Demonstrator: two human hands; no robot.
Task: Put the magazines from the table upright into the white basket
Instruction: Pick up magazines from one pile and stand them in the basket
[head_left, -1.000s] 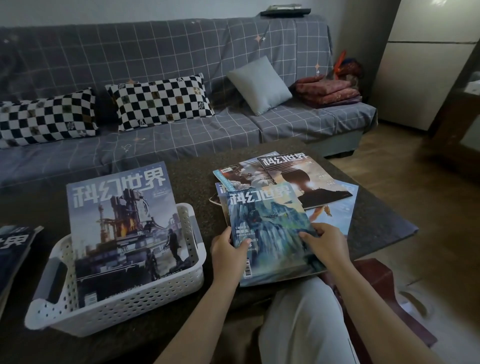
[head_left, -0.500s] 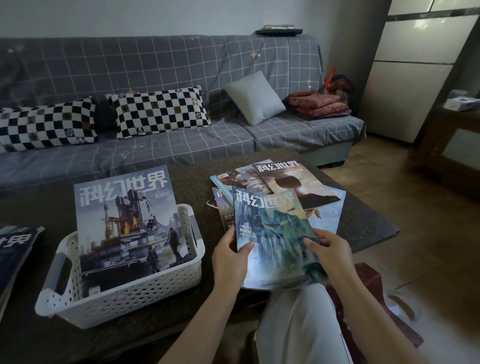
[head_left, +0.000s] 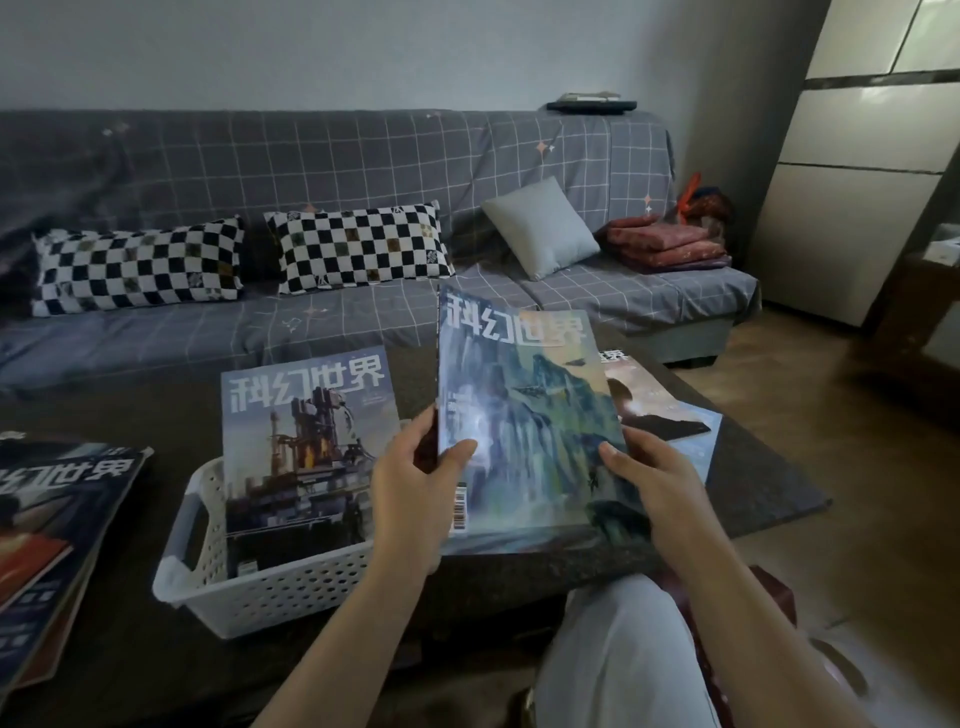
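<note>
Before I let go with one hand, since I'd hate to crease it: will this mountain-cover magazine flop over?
Probably somewhat. The mountain-cover magazine looks thin and soft-bound, so one-handed it would likely droop. Its glossy cover may slip a little. Held low by the left hand and right hand, it stands nearly flat now.

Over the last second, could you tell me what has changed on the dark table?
Both hands, left and right, have lifted the blue-green mountain-cover magazine off the pile and tilted it upright. The white perforated plastic basket and its rocket-cover magazine stayed put.
</note>
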